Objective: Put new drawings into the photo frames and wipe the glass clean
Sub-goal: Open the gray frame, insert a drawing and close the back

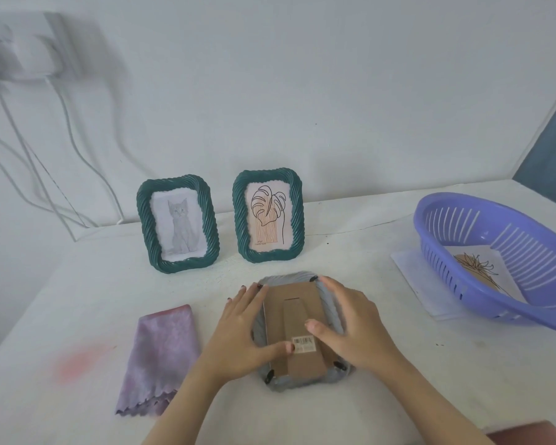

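Frame (pixel 302 332) lies face down, long axis near-far; left hand (pixel 241 329) and right hand (pixel 350 322) rest spread along its sides, pinching nothing.

Glossy plastic basket (pixel 463 252), perhaps microfibre cloth (pixel 161 358)

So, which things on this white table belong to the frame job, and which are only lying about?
Belong to the job:
- grey frame lying face-down, under left hand and right hand
- two upright green twisted-rim frames
- purple cleaning cloth
- drawing in the purple plastic basket

Lying about:
- white cables on the wall
- pink stain
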A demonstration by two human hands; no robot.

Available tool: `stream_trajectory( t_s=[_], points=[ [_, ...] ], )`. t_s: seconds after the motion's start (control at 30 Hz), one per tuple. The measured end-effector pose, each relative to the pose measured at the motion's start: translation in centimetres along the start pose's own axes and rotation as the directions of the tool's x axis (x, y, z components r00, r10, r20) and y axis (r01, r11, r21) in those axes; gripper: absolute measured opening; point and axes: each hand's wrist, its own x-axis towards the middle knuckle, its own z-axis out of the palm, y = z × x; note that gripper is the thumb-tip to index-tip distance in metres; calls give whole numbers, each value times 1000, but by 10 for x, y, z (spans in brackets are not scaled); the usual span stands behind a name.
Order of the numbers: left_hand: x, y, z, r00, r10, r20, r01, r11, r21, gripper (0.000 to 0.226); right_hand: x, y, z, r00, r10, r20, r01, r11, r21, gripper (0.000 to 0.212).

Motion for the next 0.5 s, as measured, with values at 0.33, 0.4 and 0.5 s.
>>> stream_trajectory(
  t_s=[0.33,0.4,0.5],
  points=[
    [7,-4,-2,1000,-19,-1,19,990,139,133,18,10,4,997,-29,69,45,967,-250,95],
    [8,-4,-4,1000,-15,3,14,982,188,133,21,11,4,996,-21,84,44,957,-285,97],
    [9,-5,-5,1000,-16,23,10,974,227,133,23,12,5,994,-8,109,41,952,-305,100]
  ],
)
